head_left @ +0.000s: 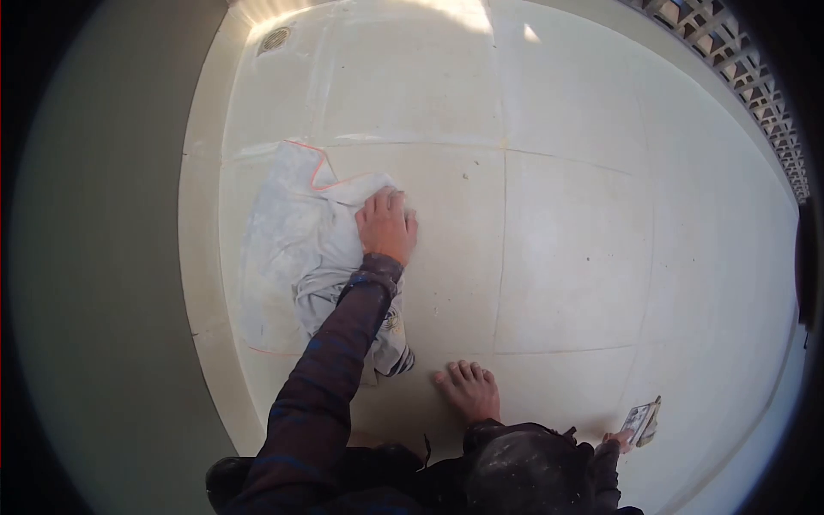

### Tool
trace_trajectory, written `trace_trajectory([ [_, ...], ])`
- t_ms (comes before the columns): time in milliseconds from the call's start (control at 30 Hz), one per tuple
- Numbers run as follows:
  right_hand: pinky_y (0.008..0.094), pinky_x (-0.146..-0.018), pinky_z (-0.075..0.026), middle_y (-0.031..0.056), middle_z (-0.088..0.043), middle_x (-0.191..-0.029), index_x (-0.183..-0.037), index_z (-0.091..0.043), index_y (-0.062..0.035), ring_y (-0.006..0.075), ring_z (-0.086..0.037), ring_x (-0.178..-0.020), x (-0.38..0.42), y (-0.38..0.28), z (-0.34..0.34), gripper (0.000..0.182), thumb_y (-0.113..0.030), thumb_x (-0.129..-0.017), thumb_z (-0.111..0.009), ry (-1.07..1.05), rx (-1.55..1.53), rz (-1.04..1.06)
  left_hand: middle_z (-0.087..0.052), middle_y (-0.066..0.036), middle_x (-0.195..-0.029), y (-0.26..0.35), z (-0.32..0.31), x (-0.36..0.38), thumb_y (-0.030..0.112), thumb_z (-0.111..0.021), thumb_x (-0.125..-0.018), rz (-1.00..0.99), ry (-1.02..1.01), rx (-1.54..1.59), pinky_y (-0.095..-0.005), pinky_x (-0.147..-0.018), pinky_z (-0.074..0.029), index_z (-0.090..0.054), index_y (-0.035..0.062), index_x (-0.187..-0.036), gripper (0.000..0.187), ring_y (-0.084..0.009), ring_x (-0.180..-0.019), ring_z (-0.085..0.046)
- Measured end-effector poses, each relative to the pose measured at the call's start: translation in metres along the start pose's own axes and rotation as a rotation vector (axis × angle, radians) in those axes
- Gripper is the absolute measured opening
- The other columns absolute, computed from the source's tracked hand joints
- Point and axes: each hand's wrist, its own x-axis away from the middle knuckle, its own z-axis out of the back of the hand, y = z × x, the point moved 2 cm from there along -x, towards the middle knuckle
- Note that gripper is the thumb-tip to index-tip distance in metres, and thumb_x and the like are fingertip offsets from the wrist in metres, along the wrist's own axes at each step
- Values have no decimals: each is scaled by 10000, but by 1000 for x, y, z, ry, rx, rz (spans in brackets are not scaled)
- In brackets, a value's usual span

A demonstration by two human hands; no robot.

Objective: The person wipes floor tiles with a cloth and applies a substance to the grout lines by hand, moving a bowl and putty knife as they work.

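Observation:
A crumpled pale cloth (287, 223) with an orange edge lies on the tiled floor. My left hand (386, 225) presses down on its right side, fingers bent over the fabric. Part of the cloth near my sleeve is bunched up, with dark print and stripes at its lower end. At the lower right, my right hand (620, 440) is closed on a flat tool (638, 419) with a whitish, dark-marked face and a tan edge, held close to the floor. The sleeve and wrist partly hide that hand.
A bare foot (472, 390) rests on the floor tiles (575, 249) between my hands. A wall (103, 257) with a low ledge runs along the left. A round drain (275, 39) is at the upper left, and a patterned openwork screen (738, 64) at the upper right.

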Motion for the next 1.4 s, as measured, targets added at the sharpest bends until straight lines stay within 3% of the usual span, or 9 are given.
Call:
trace_trajectory([
  [133, 380, -836, -501, 17, -569, -1261, -1267, -547, -255, 244, -592, -1157, 0, 2, 8, 348, -206, -923, -559, -28, 7, 3, -555, -62, -1286, 47, 9, -49, 180, -740, -848, -280, -68, 184, -414, -954, -451, -634, 102, -1276, 449, -274, -1196, -525],
  [267, 367, -919, -493, 26, -564, -1287, -1243, -565, -218, 245, -586, -1182, 4, 9, 13, 316, -218, -928, -563, -47, -40, 29, -615, -74, -1142, 75, -38, -58, 152, -731, -872, -125, -59, 282, -382, -899, -493, -708, 77, -1120, 261, -284, -1086, -583],
  [400, 383, -634, -528, 61, -568, -1021, -1233, -548, -121, 234, -594, -791, 334, 263, -38, 314, -275, -962, -583, 902, -781, -1673, -661, -116, -951, 63, -54, -72, 114, -706, -868, -164, 45, 378, -413, -806, -520, -719, 37, -922, 95, -346, -900, -645],
  [467, 392, -491, -546, 79, -570, -888, -1228, -539, -73, 228, -599, -596, 424, 288, -87, 344, -304, -979, -593, 1266, -868, -2057, -690, -138, -970, 56, -52, -79, 84, -680, -891, -263, -5, 363, -402, -819, -533, -713, 2, -943, 103, -341, -890, -671],
  [600, 347, -626, -545, 76, -694, -807, -1173, -652, -54, 167, -669, -656, 430, 254, -109, 271, -223, -961, -632, 887, -220, -1903, -746, -130, -1047, -11, -87, -110, 155, -703, -925, -86, -86, 261, -358, -849, -562, -736, 18, -1038, 180, -275, -944, -718],
  [900, 344, -779, -550, 127, -734, -830, -1015, -735, -56, 229, -714, -804, 534, 154, -82, 167, -94, -869, -665, 801, -166, -2084, -736, -106, -949, -107, -18, -121, 311, -606, -1026, 45, -155, 84, -343, -786, -546, -700, 26, -1089, 306, -216, -852, -693],
  [1067, 405, -835, -563, 114, -715, -766, -876, -747, -41, 299, -723, -838, 574, 75, -80, 104, -107, -798, -729, 323, -47, -2292, -740, -126, -969, -176, -15, -90, 319, -654, -1011, 185, -183, 296, -316, -773, -568, -689, -20, -1032, 342, -183, -886, -705],
  [1200, 416, -1049, -478, 233, -665, -1187, -1250, -622, -56, 376, -627, -1160, 584, 66, -81, 524, -138, -760, -789, 350, 201, -2397, -739, -163, -1050, -216, -6, -83, 280, -655, -1011, 259, -196, 351, -323, -874, -582, -667, -58, -1096, 350, -219, -994, -714],
  [1400, 473, -1077, -451, 230, -554, -1395, -1436, -432, 47, 317, -536, -1318, 570, 135, -113, 623, -265, -952, -670, 459, -818, -2062, -692, -182, -1188, -217, 3, -70, 140, -546, -1043, 165, -302, 579, -340, -974, -539, -612, -78, -1246, 305, -239, -1092, -672],
])
